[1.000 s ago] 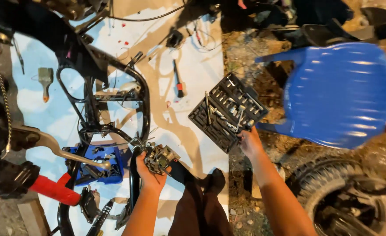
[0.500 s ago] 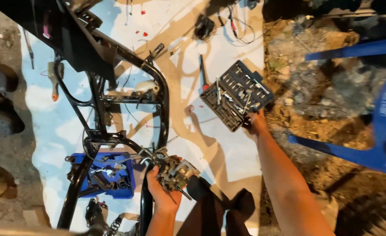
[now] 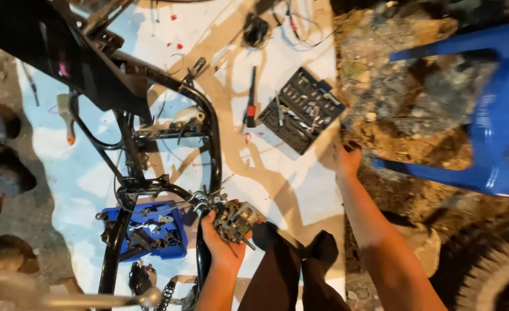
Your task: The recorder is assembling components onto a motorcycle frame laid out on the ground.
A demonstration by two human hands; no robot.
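My left hand (image 3: 223, 247) grips a grey metal mechanical part (image 3: 237, 220) with screws and wires, held against the lower end of a black motorcycle frame (image 3: 211, 132). My right hand (image 3: 347, 160) hovers over the edge of the white sheet, just right of an open black socket set case (image 3: 302, 109); it holds nothing that I can see. A screwdriver with a red and black handle (image 3: 250, 101) lies left of the case.
A blue tray of small parts (image 3: 151, 230) sits under the frame at lower left. A blue plastic chair (image 3: 485, 115) stands on dirt at right, a tyre (image 3: 491, 270) at lower right. My dark trouser legs (image 3: 289, 270) fill the bottom centre.
The view has swung right and down. My right hand has drawn back from the socket set case towards the sheet's edge. The left hand keeps hold of the metal part.
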